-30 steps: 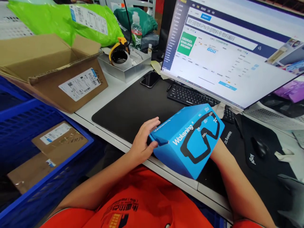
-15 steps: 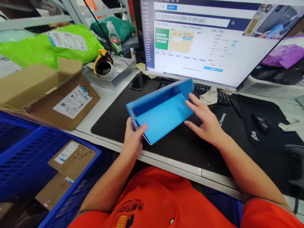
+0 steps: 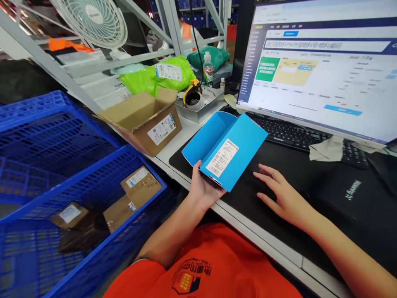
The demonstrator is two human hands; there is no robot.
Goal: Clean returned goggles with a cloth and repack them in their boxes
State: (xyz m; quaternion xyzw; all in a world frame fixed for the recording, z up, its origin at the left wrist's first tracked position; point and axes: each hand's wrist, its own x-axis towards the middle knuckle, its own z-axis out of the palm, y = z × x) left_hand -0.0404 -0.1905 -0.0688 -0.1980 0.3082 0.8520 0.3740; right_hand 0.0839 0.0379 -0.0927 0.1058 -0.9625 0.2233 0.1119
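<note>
A bright blue box (image 3: 238, 145) with an opened flap (image 3: 201, 140) is tilted above the black desk mat. Its white label (image 3: 222, 157) with the word "Wakening" faces me. My left hand (image 3: 204, 188) grips the box at its near end, thumb on one side and fingers beneath. To the right of the box, apart from it, my right hand (image 3: 281, 196) hovers over the desk mat (image 3: 248, 207) with fingers spread and nothing in them. A dark flat item (image 3: 338, 190) with "Wakening" lettering lies beyond my right hand. What is inside the box is hidden.
An open cardboard carton (image 3: 155, 120) stands left of the mat, beside a metal tray (image 3: 198, 109) holding a roll. Blue crates (image 3: 124, 244) with small parcels are at lower left. A keyboard (image 3: 285, 132) and monitor (image 3: 310, 74) stand behind; a fan (image 3: 96, 20) is at upper left.
The blue box has been turned so its labelled side shows, with its flap out to the left. My right hand has moved away from it. The view has swung left.
</note>
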